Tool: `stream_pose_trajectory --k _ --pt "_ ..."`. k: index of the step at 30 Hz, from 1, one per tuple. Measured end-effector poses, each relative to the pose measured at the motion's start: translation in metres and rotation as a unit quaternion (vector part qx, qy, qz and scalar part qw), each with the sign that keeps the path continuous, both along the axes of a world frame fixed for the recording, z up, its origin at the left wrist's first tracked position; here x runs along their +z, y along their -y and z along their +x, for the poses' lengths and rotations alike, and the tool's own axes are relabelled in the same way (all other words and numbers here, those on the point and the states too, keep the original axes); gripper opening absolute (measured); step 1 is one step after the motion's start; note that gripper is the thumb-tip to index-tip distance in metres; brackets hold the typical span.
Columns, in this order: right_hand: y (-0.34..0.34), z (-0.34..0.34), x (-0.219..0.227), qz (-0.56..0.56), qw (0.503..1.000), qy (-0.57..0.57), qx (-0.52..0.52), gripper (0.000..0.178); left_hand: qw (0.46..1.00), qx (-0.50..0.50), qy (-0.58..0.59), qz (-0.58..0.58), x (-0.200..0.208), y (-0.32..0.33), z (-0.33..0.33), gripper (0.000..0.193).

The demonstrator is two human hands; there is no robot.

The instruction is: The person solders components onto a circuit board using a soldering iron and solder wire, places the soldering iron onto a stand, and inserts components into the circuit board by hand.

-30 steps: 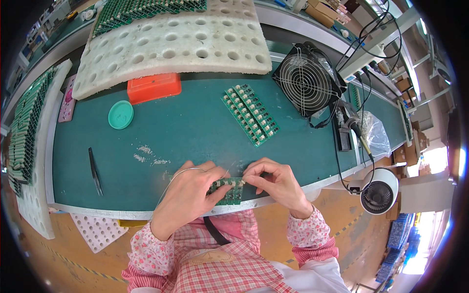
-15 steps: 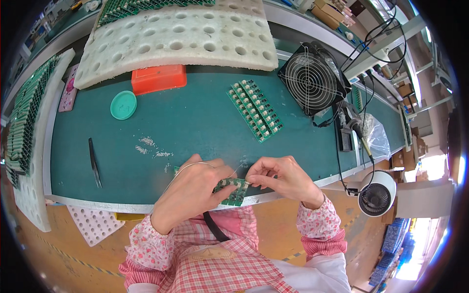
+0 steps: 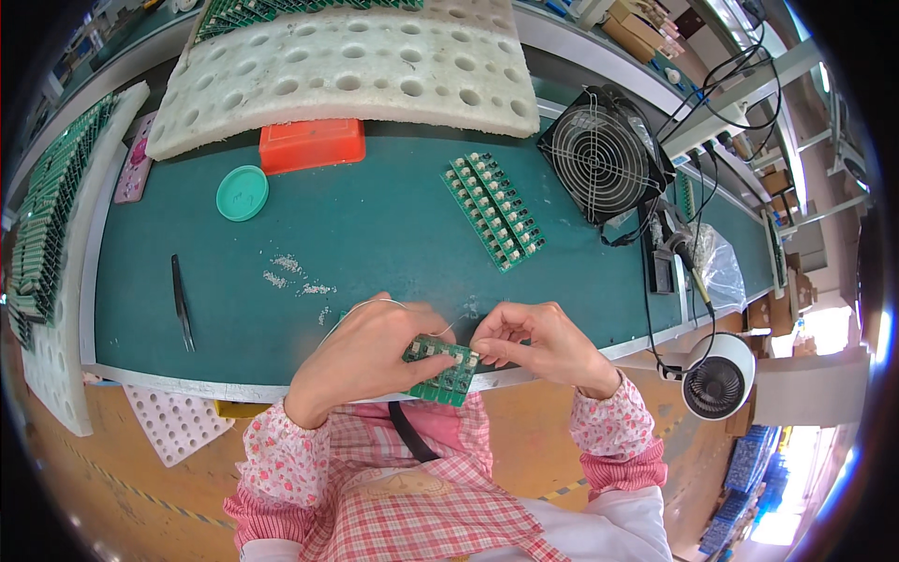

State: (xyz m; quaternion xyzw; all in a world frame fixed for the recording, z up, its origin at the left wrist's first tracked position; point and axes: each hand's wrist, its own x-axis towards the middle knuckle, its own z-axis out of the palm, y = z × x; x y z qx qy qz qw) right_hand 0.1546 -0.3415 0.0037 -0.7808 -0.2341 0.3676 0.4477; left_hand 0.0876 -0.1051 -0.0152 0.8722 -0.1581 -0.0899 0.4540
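Observation:
At the front edge of the bench my left hand (image 3: 351, 354) grips a green circuit board (image 3: 448, 382) carrying rows of small parts, its thumb lying across the board's face. A thin pale wire (image 3: 346, 317) loops over the back of that hand. My right hand (image 3: 541, 345) is closed in a pinch at the board's right corner, beside a small pale part. Whether those fingertips hold the part or something else is too small to tell. More green boards with white parts (image 3: 493, 211) lie side by side on the bench beyond my hands.
Small white bits (image 3: 288, 264) are scattered left of centre. Around them are tweezers (image 3: 181, 304), a green lid (image 3: 243, 193), a red box (image 3: 312, 147) and a white foam sheet (image 3: 384, 80). A black fan (image 3: 599, 155) and a soldering iron (image 3: 691, 260) stand at right.
The board has turned slightly toward me, showing more of its face below my left thumb. My right hand keeps its pinch at the board's corner. The whole view has shifted a little.

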Motion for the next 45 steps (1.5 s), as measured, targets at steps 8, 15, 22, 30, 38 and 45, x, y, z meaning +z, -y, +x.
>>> stream_pose_trajectory --k 8,15,22,30,38,45 --pt "0.001 0.005 0.008 -0.033 0.996 0.031 0.075 0.021 0.998 -0.038 -0.045 -0.013 0.001 -0.003 0.005 0.023" --pt "-0.006 0.014 0.023 -0.053 0.986 0.055 0.15 0.023 0.999 -0.035 -0.009 -0.005 -0.003 0.0 0.003 0.022" --pt "-0.009 0.012 0.025 -0.065 0.988 0.038 0.137 0.022 0.999 -0.045 -0.001 0.002 0.002 -0.004 0.004 0.022" --pt "0.002 -0.001 -0.005 0.01 1.0 -0.013 -0.012 0.017 0.973 0.13 0.19 -0.026 0.008 0.004 -0.005 0.013" --pt "0.012 -0.007 -0.014 0.119 0.977 -0.114 -0.135 0.019 0.763 0.294 -0.266 -0.511 0.001 0.031 -0.103 0.044" --pt "0.013 -0.034 0.001 0.143 0.97 -0.136 -0.144 0.018 0.632 0.267 -0.334 -0.646 -0.007 0.066 -0.07 0.023"
